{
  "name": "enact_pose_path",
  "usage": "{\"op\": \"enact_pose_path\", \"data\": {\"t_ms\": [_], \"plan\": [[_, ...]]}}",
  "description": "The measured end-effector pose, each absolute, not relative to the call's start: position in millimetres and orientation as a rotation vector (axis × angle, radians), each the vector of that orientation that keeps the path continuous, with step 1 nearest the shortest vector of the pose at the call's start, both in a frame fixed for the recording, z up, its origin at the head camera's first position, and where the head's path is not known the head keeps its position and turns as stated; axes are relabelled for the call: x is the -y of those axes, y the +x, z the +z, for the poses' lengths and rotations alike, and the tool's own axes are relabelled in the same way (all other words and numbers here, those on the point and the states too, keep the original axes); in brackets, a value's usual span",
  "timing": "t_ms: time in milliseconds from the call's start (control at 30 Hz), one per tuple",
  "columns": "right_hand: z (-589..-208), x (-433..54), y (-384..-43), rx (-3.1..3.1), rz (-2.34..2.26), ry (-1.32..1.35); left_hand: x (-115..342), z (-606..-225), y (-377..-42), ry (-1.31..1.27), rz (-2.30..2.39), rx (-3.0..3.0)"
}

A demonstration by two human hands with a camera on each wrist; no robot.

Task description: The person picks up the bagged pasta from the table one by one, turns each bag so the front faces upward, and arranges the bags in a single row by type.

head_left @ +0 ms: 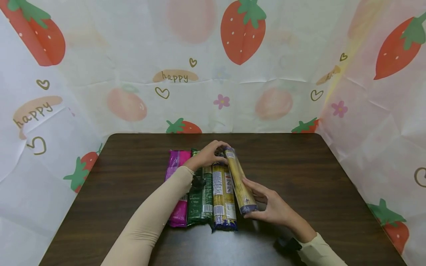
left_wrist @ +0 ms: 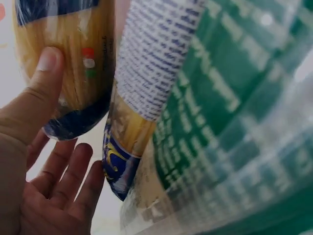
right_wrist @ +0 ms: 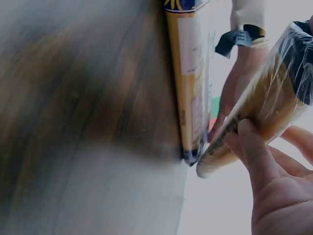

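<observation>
A yellow pack of spaghetti with dark blue ends is tilted up at the right end of a row of packs. My right hand grips its near end, thumb at the bottom and fingers along the right side. At the far end my left hand holds it too; the left wrist view shows the thumb against the clear wrapper. Directly left lies another yellow-and-blue spaghetti pack, beside a green spaghetti pack. Under my left forearm, a pink pack is partly hidden.
The packs lie side by side on a dark wood-grain table. Around its back and sides hangs a white curtain printed with strawberries. A dark band with a device is on my right wrist.
</observation>
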State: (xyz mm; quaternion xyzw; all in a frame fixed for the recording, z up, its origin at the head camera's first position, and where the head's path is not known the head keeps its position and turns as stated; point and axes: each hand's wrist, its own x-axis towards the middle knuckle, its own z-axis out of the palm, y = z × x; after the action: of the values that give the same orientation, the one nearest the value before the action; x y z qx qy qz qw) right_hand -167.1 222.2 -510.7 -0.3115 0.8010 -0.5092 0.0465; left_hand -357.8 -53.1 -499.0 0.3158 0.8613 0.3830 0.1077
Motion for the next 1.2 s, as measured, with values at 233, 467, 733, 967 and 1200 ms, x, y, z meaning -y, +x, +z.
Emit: {"op": "enact_pose_path", "data": {"t_ms": [233, 467, 733, 967, 1200], "plan": [[-509, -218, -166, -2.300, -1.705, -0.999, 61, -501, -360, 0.938, 1.303, -2.355], [-506, -214, -166, -2.146, -1.849, -1.031, 67, -503, -361, 0.966, 1.348, -2.255], [-501, -216, -168, -2.278, -1.836, -1.055, 67, -503, -357, 0.962, 1.436, -2.183], [-494, -221, -170, -2.359, -1.746, -1.049, 71, -500, -354, 0.926, 1.476, -2.174], [-490, -221, -172, -2.292, -1.757, -1.046, 72, -496, -354, 0.916, 1.480, -2.193]]}}
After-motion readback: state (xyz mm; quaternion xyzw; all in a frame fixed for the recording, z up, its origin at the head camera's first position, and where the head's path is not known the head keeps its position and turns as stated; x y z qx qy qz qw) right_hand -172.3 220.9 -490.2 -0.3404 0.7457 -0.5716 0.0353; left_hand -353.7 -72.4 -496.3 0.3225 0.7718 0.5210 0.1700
